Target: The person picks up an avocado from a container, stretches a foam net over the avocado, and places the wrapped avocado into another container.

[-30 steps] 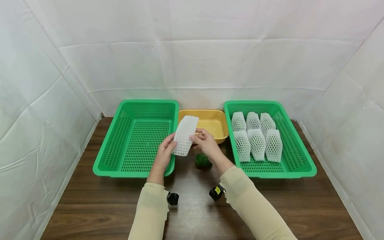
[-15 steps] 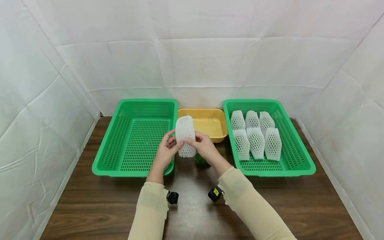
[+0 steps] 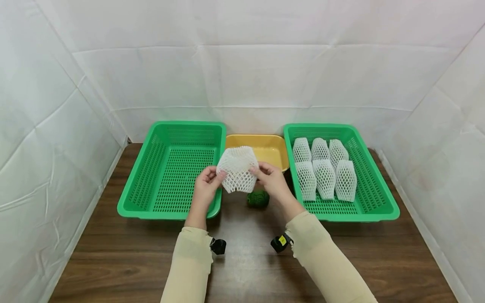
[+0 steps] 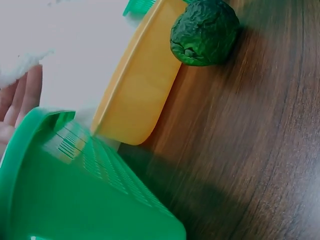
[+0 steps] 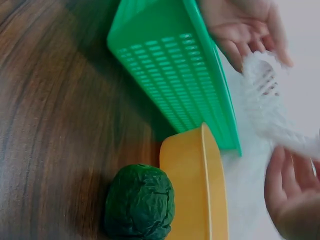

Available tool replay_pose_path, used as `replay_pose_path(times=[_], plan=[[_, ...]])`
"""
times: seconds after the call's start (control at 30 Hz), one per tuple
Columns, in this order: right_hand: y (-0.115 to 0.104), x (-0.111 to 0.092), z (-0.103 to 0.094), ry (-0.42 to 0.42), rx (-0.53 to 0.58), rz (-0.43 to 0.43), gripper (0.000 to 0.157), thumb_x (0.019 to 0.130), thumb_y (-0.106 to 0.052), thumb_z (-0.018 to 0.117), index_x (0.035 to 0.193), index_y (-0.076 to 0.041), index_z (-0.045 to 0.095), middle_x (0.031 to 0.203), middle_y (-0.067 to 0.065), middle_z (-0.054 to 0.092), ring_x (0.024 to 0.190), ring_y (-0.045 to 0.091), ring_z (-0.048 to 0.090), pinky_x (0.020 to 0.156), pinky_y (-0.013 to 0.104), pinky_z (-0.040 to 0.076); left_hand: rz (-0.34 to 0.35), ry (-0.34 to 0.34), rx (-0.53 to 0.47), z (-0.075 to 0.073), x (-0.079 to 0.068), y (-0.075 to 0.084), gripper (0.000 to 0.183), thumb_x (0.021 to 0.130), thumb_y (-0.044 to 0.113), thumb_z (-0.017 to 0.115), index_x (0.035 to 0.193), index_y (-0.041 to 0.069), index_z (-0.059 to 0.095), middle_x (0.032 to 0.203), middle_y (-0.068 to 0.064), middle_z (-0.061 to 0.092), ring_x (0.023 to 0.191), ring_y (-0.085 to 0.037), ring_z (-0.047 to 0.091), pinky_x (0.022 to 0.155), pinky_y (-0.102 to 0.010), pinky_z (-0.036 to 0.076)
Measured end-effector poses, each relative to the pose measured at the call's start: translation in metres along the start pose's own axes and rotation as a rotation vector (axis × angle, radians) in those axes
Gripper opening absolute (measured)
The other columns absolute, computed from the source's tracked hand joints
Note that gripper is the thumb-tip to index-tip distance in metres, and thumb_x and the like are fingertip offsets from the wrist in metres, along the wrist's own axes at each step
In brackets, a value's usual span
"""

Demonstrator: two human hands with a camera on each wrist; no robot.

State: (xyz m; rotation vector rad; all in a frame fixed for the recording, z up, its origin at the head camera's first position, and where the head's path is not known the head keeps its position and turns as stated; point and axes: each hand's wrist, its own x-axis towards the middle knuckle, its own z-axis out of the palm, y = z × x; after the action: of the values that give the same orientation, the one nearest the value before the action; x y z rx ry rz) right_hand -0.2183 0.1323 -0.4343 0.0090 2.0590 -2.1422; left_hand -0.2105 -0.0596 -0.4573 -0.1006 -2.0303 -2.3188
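A white foam net sleeve (image 3: pixel 238 170) is stretched wide between both hands, held up in front of the yellow basin. My left hand (image 3: pixel 204 187) pinches its left side between thumb and fingers, by the rim of the left basket. Its right side is pinched by my right hand (image 3: pixel 274 183). In the right wrist view the net (image 5: pixel 265 107) looks blurred, with an opening at the end near the left hand. Below the hands, on the table, sits a dark green, wrinkled, roundish thing (image 4: pixel 205 32) with a small stem-like nub, close to the basin.
Left of the hands stands a green basket (image 3: pixel 189 176) with nothing in it. Another green basket (image 3: pixel 373 168) on the right holds several net-covered pieces (image 3: pixel 325 179) in two rows. Between them, at the back, is a yellow basin (image 3: pixel 269 153). White sheeting (image 3: pixel 261 75) surrounds the table.
The foam net, narrow and tilted a second ago, has turned upright and been pulled wider. The right hand has shifted right, away from the left, and the green thing shows more below.
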Motion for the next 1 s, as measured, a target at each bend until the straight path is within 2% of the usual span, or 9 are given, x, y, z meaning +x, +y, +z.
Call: replay_pose_path(times=[0.13, 0.23, 0.37, 0.53, 0.57, 0.67, 0.8, 0.9, 1.0], plan=[[-0.001, -0.005, 0.004, -0.229, -0.03, -0.031, 0.039, 0.098, -0.023, 0.049, 0.129, 0.0, 0.051, 0.118, 0.015, 0.059, 0.093, 0.02, 0.062, 0.082, 0.04, 0.049, 0.007, -0.181, 0.067, 0.005, -0.001, 0.004, 0.062, 0.084, 0.006, 0.067, 0.136, 0.004, 0.034, 0.128, -0.017, 0.051, 0.114, -0.024, 0.05, 0.092, -0.04, 0.043], [-0.003, -0.007, 0.006, -0.29, -0.035, -0.039, 0.039, 0.099, -0.023, 0.045, 0.132, -0.002, 0.048, 0.125, 0.017, 0.054, 0.101, 0.022, 0.059, 0.086, 0.039, 0.047, 0.013, -0.258, 0.15, 0.011, -0.001, 0.006, 0.089, 0.077, 0.019, 0.077, 0.146, 0.015, 0.021, 0.134, -0.013, 0.045, 0.116, -0.028, 0.047, 0.09, -0.043, 0.044], [-0.007, -0.007, 0.004, -0.303, -0.022, -0.019, 0.043, 0.099, -0.022, 0.044, 0.138, -0.003, 0.042, 0.13, 0.019, 0.049, 0.107, 0.028, 0.056, 0.09, 0.042, 0.045, -0.001, -0.226, 0.242, 0.018, -0.001, 0.009, 0.097, 0.073, 0.025, 0.081, 0.147, 0.022, 0.019, 0.134, -0.01, 0.042, 0.114, -0.026, 0.046, 0.086, -0.042, 0.045], [-0.005, -0.004, -0.004, -0.229, -0.051, -0.009, 0.048, 0.098, -0.022, 0.046, 0.142, -0.006, 0.036, 0.135, 0.021, 0.041, 0.12, 0.036, 0.044, 0.096, 0.051, 0.038, 0.029, -0.14, 0.269, 0.018, 0.0, 0.01, 0.077, 0.081, 0.011, 0.067, 0.145, 0.014, 0.024, 0.132, -0.016, 0.041, 0.114, -0.031, 0.046, 0.089, -0.048, 0.042], [-0.003, -0.003, -0.006, -0.206, -0.097, -0.006, 0.047, 0.098, -0.021, 0.046, 0.141, -0.006, 0.037, 0.135, 0.021, 0.041, 0.12, 0.036, 0.043, 0.096, 0.052, 0.037, 0.035, -0.125, 0.255, 0.018, 0.0, 0.011, 0.074, 0.082, 0.008, 0.065, 0.144, 0.012, 0.025, 0.13, -0.017, 0.042, 0.113, -0.032, 0.046, 0.089, -0.048, 0.042], [0.01, 0.002, -0.013, -0.159, -0.355, 0.018, 0.04, 0.096, -0.014, 0.049, 0.135, -0.004, 0.045, 0.131, 0.02, 0.046, 0.12, 0.033, 0.044, 0.095, 0.048, 0.039, 0.022, -0.103, 0.218, 0.016, 0.0, 0.011, 0.071, 0.082, 0.002, 0.06, 0.142, 0.01, 0.025, 0.127, -0.019, 0.044, 0.109, -0.032, 0.049, 0.087, -0.047, 0.043], [0.034, 0.006, -0.019, -0.188, -0.739, 0.071, 0.041, 0.088, -0.004, 0.057, 0.129, -0.007, 0.052, 0.131, 0.016, 0.045, 0.121, 0.032, 0.039, 0.09, 0.045, 0.04, -0.026, -0.109, 0.225, 0.016, 0.0, 0.011, 0.08, 0.079, 0.008, 0.07, 0.143, 0.014, 0.023, 0.128, -0.014, 0.042, 0.108, -0.028, 0.048, 0.086, -0.043, 0.044], [0.047, 0.007, -0.021, -0.214, -0.884, 0.123, 0.053, 0.081, -0.002, 0.065, 0.131, -0.012, 0.05, 0.135, 0.016, 0.038, 0.123, 0.034, 0.032, 0.088, 0.046, 0.039, -0.048, -0.118, 0.25, 0.018, -0.001, 0.014, 0.089, 0.074, 0.013, 0.078, 0.143, 0.016, 0.023, 0.13, -0.012, 0.042, 0.111, -0.027, 0.046, 0.088, -0.043, 0.043], [0.054, 0.009, -0.02, -0.227, -0.947, 0.186, 0.066, 0.076, 0.002, 0.069, 0.135, -0.013, 0.044, 0.138, 0.017, 0.033, 0.124, 0.036, 0.029, 0.084, 0.046, 0.04, -0.048, -0.119, 0.274, 0.019, 0.0, 0.013, 0.091, 0.071, 0.012, 0.08, 0.142, 0.016, 0.025, 0.13, -0.011, 0.043, 0.111, -0.028, 0.047, 0.086, -0.044, 0.045]])
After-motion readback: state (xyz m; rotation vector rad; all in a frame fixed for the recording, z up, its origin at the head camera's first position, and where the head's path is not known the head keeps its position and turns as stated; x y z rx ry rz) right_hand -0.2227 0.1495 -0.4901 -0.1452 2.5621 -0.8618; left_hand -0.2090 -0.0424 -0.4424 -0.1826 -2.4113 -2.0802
